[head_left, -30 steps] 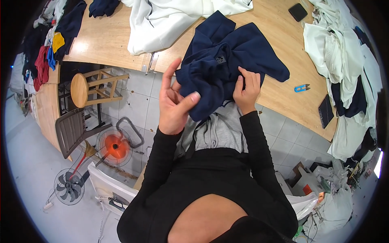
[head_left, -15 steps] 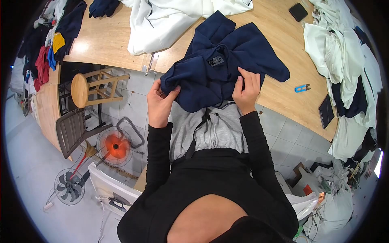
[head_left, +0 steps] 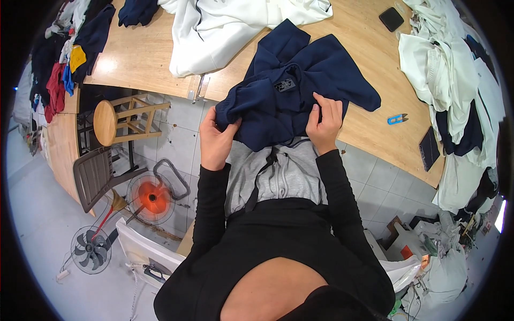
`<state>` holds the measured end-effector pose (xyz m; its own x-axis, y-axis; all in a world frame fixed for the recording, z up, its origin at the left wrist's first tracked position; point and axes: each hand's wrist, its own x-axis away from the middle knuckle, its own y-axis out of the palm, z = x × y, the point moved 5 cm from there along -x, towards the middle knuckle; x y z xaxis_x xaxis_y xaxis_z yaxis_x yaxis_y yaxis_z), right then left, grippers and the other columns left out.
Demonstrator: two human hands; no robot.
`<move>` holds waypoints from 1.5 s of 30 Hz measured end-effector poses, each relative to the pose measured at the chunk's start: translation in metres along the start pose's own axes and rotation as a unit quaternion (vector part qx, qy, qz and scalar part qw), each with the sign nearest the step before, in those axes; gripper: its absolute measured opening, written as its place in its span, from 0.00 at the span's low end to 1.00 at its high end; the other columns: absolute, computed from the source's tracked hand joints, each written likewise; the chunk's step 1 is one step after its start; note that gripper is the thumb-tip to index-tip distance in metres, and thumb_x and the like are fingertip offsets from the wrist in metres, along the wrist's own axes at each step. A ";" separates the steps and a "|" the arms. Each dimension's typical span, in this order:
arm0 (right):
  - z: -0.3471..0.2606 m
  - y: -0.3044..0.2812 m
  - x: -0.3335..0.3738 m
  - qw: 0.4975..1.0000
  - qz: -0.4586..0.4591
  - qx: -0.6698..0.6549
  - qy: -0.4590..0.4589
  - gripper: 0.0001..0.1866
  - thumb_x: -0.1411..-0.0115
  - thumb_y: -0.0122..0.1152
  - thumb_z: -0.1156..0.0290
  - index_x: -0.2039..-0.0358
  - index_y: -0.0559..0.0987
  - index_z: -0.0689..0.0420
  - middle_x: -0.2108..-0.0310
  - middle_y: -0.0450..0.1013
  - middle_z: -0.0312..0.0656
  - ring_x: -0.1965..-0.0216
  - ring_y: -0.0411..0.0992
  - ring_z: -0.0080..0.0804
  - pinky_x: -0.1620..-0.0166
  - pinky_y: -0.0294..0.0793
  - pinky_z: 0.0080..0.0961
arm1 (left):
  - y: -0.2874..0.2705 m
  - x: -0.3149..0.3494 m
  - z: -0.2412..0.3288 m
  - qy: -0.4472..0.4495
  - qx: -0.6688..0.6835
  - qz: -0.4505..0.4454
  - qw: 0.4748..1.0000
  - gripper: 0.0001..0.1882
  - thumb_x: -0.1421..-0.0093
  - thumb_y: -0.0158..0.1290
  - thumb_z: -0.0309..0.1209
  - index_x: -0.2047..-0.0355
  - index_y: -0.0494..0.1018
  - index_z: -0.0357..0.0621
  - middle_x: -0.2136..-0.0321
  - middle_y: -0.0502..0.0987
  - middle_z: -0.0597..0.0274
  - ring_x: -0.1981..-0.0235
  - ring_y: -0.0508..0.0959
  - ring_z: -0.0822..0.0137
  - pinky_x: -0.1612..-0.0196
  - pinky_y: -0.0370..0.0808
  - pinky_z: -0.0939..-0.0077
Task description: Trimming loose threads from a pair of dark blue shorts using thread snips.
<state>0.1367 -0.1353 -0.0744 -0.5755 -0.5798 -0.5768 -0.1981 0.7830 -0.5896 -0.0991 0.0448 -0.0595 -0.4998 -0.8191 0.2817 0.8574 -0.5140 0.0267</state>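
Note:
A navy blue garment [head_left: 267,115] lies bunched over the near edge of the wooden table [head_left: 353,134], its near part hanging above my lap. A dark label patch with pale print shows at its neckline. My left hand [head_left: 217,140] pinches the gathered, elastic-looking edge at the garment's left side, thumb on top and fingers behind. On the garment's right side, my right hand [head_left: 325,124] grips the cloth between thumb and curled fingers. Blue thread snips [head_left: 397,119] rest on the table to the right of my right hand.
White cloth [head_left: 214,43] lies across the table's far side. At the right edge are piled white garments [head_left: 436,75], a black phone-like object [head_left: 391,19] and a dark flat case [head_left: 429,148]. Left stand a wooden stool [head_left: 107,123], a brown chair [head_left: 93,174] and an orange-centred fan [head_left: 152,198].
My left hand has shifted slightly right and down with the garment's gathered edge in its grip. The right hand still grips the cloth, nearly in place.

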 end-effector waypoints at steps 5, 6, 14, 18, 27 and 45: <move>0.001 -0.002 0.000 1.000 -0.008 -0.022 0.014 0.17 0.41 0.63 0.85 0.51 0.85 0.62 0.61 0.81 0.46 0.64 0.73 0.43 0.58 0.72 0.34 | -0.003 0.001 -0.003 0.125 -0.175 0.021 0.976 0.18 0.39 0.57 0.13 0.49 0.76 0.36 0.58 0.84 0.59 0.57 0.84 0.68 0.51 0.81 0.70; 0.003 -0.004 0.002 0.999 -0.019 -0.036 0.032 0.17 0.39 0.64 0.85 0.50 0.85 0.62 0.60 0.81 0.45 0.64 0.73 0.41 0.58 0.72 0.32 | 0.000 0.004 -0.003 0.150 -0.306 0.001 0.940 0.20 0.40 0.56 0.14 0.47 0.76 0.37 0.57 0.84 0.57 0.56 0.85 0.62 0.49 0.81 0.67; -0.023 -0.054 -0.016 0.881 -0.030 -0.357 0.309 0.24 0.29 0.57 0.86 0.34 0.71 0.64 0.41 0.78 0.44 0.43 0.76 0.25 0.39 0.72 0.21 | 0.008 0.028 0.052 0.128 -0.250 -0.154 0.947 0.46 0.35 0.65 0.28 0.23 0.52 0.39 0.24 0.57 0.44 0.26 0.64 0.47 0.29 0.68 0.58; -0.036 -0.070 -0.031 0.830 -0.059 -0.482 0.274 0.24 0.31 0.47 0.90 0.36 0.70 0.66 0.46 0.77 0.44 0.46 0.77 0.25 0.40 0.72 0.20 | 0.063 -0.002 0.096 0.263 -0.163 -0.179 0.934 0.28 0.25 0.54 0.28 0.28 0.64 0.37 0.28 0.68 0.48 0.26 0.67 0.57 0.27 0.64 0.62; -0.061 -0.100 -0.053 0.798 -0.056 -0.555 0.227 0.27 0.43 0.42 0.84 0.41 0.70 0.70 0.58 0.80 0.51 0.55 0.78 0.35 0.43 0.73 0.30 | 0.135 0.021 0.082 0.269 -0.152 -0.323 0.894 0.13 0.26 0.52 0.36 0.60 0.84 0.42 0.70 0.80 0.61 0.61 0.76 0.58 0.52 0.70 0.65; -0.095 -0.105 -0.074 0.903 -0.004 -0.323 0.284 0.07 0.24 0.62 0.76 0.49 0.76 0.61 0.80 0.70 0.27 0.78 0.58 0.08 0.71 0.50 0.15 | 0.083 0.035 0.107 0.023 0.017 -0.226 0.974 0.25 0.21 0.56 0.35 0.78 0.68 0.39 0.79 0.60 0.82 0.74 0.55 0.85 0.74 0.52 0.78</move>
<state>0.1246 -0.1532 0.0838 -0.8495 -0.5209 -0.0836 -0.5199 0.8535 -0.0349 -0.0316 0.0009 0.0552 -0.8313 -0.5222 0.1905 0.5518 -0.8166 0.1693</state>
